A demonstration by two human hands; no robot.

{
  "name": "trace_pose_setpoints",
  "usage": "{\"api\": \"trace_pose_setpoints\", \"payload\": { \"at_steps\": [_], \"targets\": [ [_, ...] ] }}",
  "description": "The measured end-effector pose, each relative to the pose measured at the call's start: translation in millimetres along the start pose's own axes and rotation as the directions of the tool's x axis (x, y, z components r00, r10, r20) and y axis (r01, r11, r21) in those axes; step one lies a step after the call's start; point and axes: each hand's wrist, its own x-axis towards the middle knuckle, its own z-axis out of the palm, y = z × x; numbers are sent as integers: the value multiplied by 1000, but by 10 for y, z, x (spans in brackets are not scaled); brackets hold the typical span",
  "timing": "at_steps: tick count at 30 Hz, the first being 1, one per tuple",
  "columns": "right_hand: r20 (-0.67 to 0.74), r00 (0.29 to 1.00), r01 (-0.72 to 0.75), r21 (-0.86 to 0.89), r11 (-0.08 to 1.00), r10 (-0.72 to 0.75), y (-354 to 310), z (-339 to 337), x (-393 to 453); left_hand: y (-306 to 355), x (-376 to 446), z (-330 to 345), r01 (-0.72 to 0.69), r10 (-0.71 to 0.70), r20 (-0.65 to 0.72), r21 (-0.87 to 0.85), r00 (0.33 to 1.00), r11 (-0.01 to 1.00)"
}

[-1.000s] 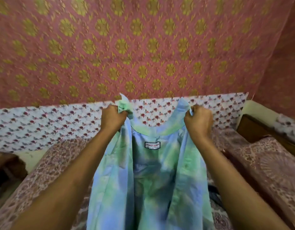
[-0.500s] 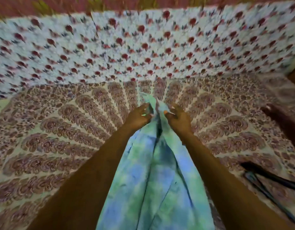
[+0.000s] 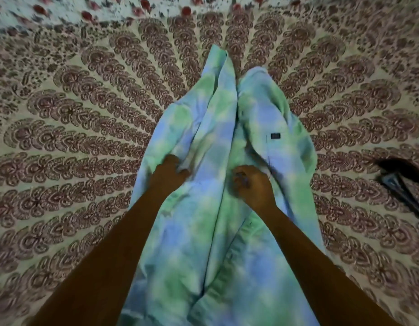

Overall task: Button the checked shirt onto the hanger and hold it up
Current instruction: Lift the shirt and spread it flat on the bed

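Head view: shirt (image 3: 217, 184) lying lengthwise on patterned bedspread (image 3: 62, 161), front halves bunched, unbuttoned. Left hand (image 3: 168, 172) fingers curled, gripping left front fold. Right hand (image 3: 253, 184) curled, pinching centre edge. Dark object (image 3: 396, 177) far right, maybe hanger; cannot tell. Risks: plackets misaligned, buttons mismatched; folds hiding buttonholes; fabric slipping from pinch.

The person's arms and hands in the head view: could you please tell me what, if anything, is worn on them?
Both forearms are bare as far as the frame shows, with no sleeves in sight. The left hand and right hand wear no gloves; no watch or bracelet shows. Rings cannot be ruled out in the blur.
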Motion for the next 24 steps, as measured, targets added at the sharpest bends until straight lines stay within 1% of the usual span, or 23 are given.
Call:
{"api": "trace_pose_setpoints", "payload": {
  "at_steps": [2,4,6,8,10,12,13,15,17,19,20,21,22,23,24],
  "targets": [
    [72,997,6,-51,999,-2,60,80,-303,-124,-152,7,40,-40,119,2,992,999],
    [120,992,47,-105,993,-34,136,161,-613,-244,-352,-1,48,-46,184,-9,982,999],
    [114,990,108,-190,976,-88,248,288,-881,-362,-554,-8,63,-51,234,-44,971,997],
    [98,989,132,-262,956,-109,335,421,-1162,-517,-804,-24,93,-67,324,-67,944,993],
    [117,989,126,-349,929,-91,344,520,-1481,-688,-1078,-25,116,-77,411,-70,908,991],
    [182,982,117,-412,904,-44,333,627,-1818,-870,-1316,26,155,-110,437,-69,893,986],
    [220,975,116,-446,888,-17,335,684,-1981,-921,-1460,57,192,-128,439,-104,889,976],
    [275,961,119,-483,867,22,349,785,-2325,-1126,-1677,175,233,-138,398,-200,907,952],
    [288,955,105,-534,839,64,336,854,-2577,-1236,-1887,261,267,-153,345,-312,926,912],
    [275,956,60,-530,846,104,327,866,-2656,-1237,-2102,291,294,-185,264,-472,947,831],
    [258,962,43,-475,879,93,336,833,-2649,-1274,-2141,319,298,-228,193,-542,954,786],
    [221,974,43,-384,922,47,352,770,-2638,-1275,-2175,320,274,-272,97,-610,957,744],
    [126,992,49,-265,963,-16,378,701,-2644,-1260,-2226,298,229,-319,-18,-660,947,715],
    [-5,997,72,-156,985,-74,389,625,-2625,-1226,-2252,262,150,-338,-154,-678,928,720],
    [-100,987,117,-95,989,-127,351,521,-2612,-1180,-2286,203,60,-321,-321,-618,891,784]
  ]
}}
